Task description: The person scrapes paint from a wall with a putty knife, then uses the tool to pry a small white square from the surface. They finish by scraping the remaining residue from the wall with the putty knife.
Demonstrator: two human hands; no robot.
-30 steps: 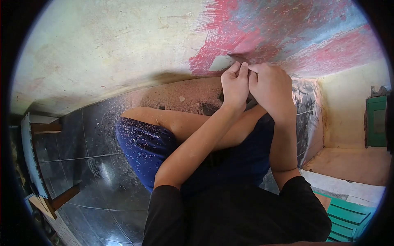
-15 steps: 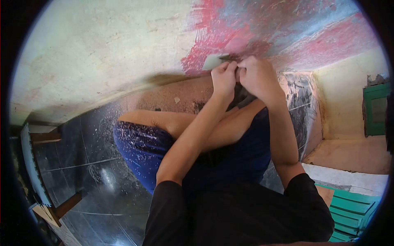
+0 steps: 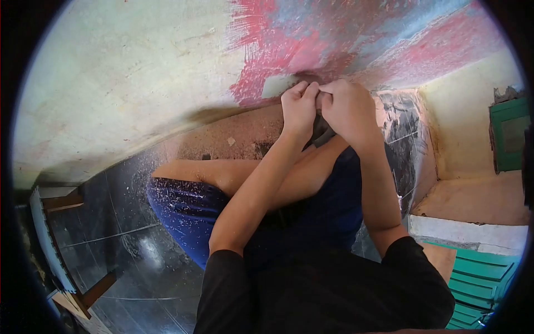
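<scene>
My left hand (image 3: 298, 114) and my right hand (image 3: 350, 111) are side by side, low against the painted wall (image 3: 283, 53). Both sets of fingers are curled, and the fingertips almost meet. Whatever they grip is hidden behind them; only a dark patch shows on the wall just past the fingertips. Around this spot the wall is streaked pink and blue-grey, with a pale patch (image 3: 276, 86) beside my left fingers. My crossed legs, in blue shorts (image 3: 186, 209), lie beneath my forearms.
Pale flakes litter the dark tiled floor (image 3: 133, 217) and my shorts. A brownish strip of floor (image 3: 233, 128) runs along the wall's foot. At left stands a wooden-legged piece of furniture (image 3: 100, 286). Green slatted panels (image 3: 481, 278) and a green frame (image 3: 509, 133) are at right.
The view has shifted slightly, so the wall and floor appear farther left. Both hands remain curled together at the wall, sitting slightly lower in the picture.
</scene>
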